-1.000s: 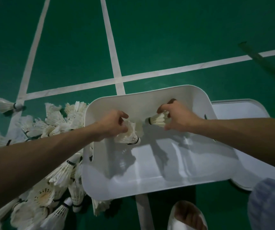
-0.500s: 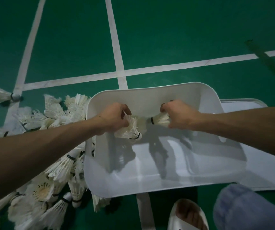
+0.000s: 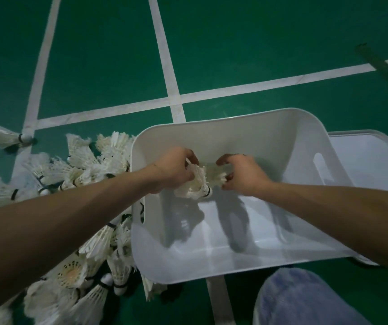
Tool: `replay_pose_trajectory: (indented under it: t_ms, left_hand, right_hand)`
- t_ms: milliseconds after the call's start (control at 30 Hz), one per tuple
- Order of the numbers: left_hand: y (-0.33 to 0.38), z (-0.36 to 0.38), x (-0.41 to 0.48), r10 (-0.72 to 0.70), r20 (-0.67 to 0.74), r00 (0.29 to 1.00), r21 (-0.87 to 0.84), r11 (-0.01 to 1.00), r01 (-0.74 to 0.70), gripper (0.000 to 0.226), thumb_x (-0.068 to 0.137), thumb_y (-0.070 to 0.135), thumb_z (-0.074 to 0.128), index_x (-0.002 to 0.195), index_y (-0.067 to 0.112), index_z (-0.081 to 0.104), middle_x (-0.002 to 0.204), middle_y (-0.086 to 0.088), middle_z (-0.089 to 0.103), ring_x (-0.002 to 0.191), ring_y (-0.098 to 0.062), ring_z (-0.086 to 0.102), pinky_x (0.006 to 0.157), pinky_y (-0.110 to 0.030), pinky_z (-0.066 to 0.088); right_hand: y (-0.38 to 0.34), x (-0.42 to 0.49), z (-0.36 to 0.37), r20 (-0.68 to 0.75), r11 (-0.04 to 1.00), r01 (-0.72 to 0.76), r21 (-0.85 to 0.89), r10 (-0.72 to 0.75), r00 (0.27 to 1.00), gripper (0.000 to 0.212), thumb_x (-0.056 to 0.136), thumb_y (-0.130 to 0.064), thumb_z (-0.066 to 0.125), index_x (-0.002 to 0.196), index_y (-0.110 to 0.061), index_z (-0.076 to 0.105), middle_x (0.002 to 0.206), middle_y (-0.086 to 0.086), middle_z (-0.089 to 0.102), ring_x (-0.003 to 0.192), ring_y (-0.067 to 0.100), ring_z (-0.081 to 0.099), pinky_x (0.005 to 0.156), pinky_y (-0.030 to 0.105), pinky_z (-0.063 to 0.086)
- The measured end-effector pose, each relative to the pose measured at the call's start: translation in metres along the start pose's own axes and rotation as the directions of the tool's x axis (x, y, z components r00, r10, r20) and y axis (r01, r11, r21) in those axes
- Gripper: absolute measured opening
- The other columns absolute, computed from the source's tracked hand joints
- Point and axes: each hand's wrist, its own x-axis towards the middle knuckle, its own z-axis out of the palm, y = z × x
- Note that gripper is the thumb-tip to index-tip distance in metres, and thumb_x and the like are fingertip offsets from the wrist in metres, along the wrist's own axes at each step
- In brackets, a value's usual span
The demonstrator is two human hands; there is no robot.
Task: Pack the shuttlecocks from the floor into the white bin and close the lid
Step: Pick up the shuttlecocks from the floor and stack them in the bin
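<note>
White shuttlecocks (image 3: 194,188) were clenched in your left grip (image 3: 174,171) and right grip (image 3: 242,175), close together inside the white bin (image 3: 235,123) (the rest lay heaped on the floor (image 3: 235,43) beside it); squeezing harder could crush their feathers.

No legible text, label, brand, number or sign found. The bin (image 3: 246,134), the lid (image 3: 371,160) and the shuttlecocks (image 3: 80,158) carry no readable marking at this sharpness. The floor (image 3: 235,43) bears only plain white lines (image 3: 164,55), no characters.
</note>
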Motion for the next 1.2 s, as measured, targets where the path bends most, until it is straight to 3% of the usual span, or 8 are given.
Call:
replay_pose_trajectory:
  t_ms: [133,267,500,667,767,867,1067,1200]
  left_hand:
    - [-0.002,-0.001,-0.001,0.009,0.000,1.000,0.008,1.000,-0.009,0.033,0.085,0.007,0.067,0.117,0.014,0.063,0.098,-0.002,0.059,0.084,-0.016,0.055,0.069,-0.023,0.044]
    - [-0.001,-0.003,-0.001,0.015,0.017,1.000,-0.025,1.000,-0.015,0.030,0.085,0.006,0.066,0.113,0.014,0.064,0.095,-0.002,0.061,0.076,-0.012,0.053,0.064,-0.020,0.043]
    - [0.006,-0.016,-0.010,0.030,0.186,0.982,0.093,0.995,-0.048,0.013,0.082,0.010,0.068,0.089,0.020,0.072,0.089,-0.002,0.070,0.074,-0.012,0.060,0.066,-0.023,0.047]
    - [0.009,-0.007,-0.015,0.002,0.341,0.940,0.097,0.995,-0.038,0.025,0.082,0.010,0.069,0.104,0.021,0.073,0.101,-0.001,0.071,0.088,-0.017,0.065,0.084,-0.035,0.054]
    - [0.012,0.005,-0.011,0.008,0.330,0.944,0.090,0.995,-0.040,0.021,0.082,0.010,0.067,0.095,0.026,0.072,0.094,-0.001,0.069,0.084,-0.020,0.062,0.077,-0.032,0.052]
    - [0.012,0.010,-0.005,-0.004,0.290,0.957,0.087,0.996,-0.022,0.011,0.082,0.008,0.065,0.082,0.019,0.068,0.086,-0.008,0.067,0.080,-0.026,0.061,0.072,-0.036,0.052]
    - [0.010,0.014,0.001,-0.007,0.251,0.968,0.064,0.998,-0.009,0.014,0.082,0.006,0.061,0.075,0.019,0.061,0.081,-0.005,0.062,0.077,-0.021,0.056,0.072,-0.035,0.051]
    - [0.009,0.014,0.003,0.002,0.243,0.970,0.056,0.998,-0.016,0.015,0.082,0.006,0.060,0.075,0.019,0.060,0.079,-0.003,0.060,0.077,-0.021,0.055,0.070,-0.032,0.048]
  right_hand:
    - [0.005,0.000,0.007,-0.048,0.982,-0.037,0.183,0.046,0.998,0.064,0.064,-0.014,0.086,0.122,-0.021,0.060,0.116,0.000,0.065,0.073,0.013,0.069,0.072,0.022,0.051]
    - [0.008,-0.003,0.005,-0.043,0.957,-0.011,0.288,0.025,0.999,0.072,0.057,-0.020,0.092,0.121,-0.020,0.060,0.119,0.000,0.062,0.077,0.017,0.071,0.079,0.037,0.059]
    - [-0.005,0.002,0.017,-0.150,0.950,-0.047,0.308,0.097,0.984,0.061,0.061,-0.021,0.089,0.117,-0.015,0.065,0.111,0.002,0.066,0.080,0.013,0.062,0.078,0.019,0.050]
    - [-0.003,0.002,0.019,-0.186,0.942,-0.067,0.329,0.134,0.973,0.067,0.058,-0.025,0.092,0.117,-0.016,0.060,0.111,0.003,0.066,0.089,0.017,0.061,0.082,0.026,0.051]
    - [0.000,0.000,0.016,-0.204,0.929,-0.088,0.359,0.170,0.964,0.061,0.056,-0.027,0.093,0.105,-0.016,0.057,0.107,0.001,0.064,0.086,0.019,0.062,0.075,0.025,0.049]
    - [0.005,-0.001,0.017,-0.168,0.854,-0.110,0.508,0.223,0.960,0.054,0.057,-0.019,0.092,0.100,-0.017,0.059,0.102,-0.004,0.064,0.087,0.015,0.067,0.068,0.021,0.053]
    - [0.019,0.001,0.009,0.092,0.580,-0.161,0.798,0.148,0.985,0.053,0.072,0.015,0.071,0.114,-0.016,0.061,0.126,0.014,0.059,0.110,0.015,0.060,0.086,0.043,0.056]
    - [0.030,0.003,-0.004,0.159,0.737,-0.165,0.656,0.079,0.984,0.065,0.069,0.008,0.075,0.121,-0.028,0.059,0.127,0.006,0.054,0.107,0.021,0.065,0.088,0.040,0.056]
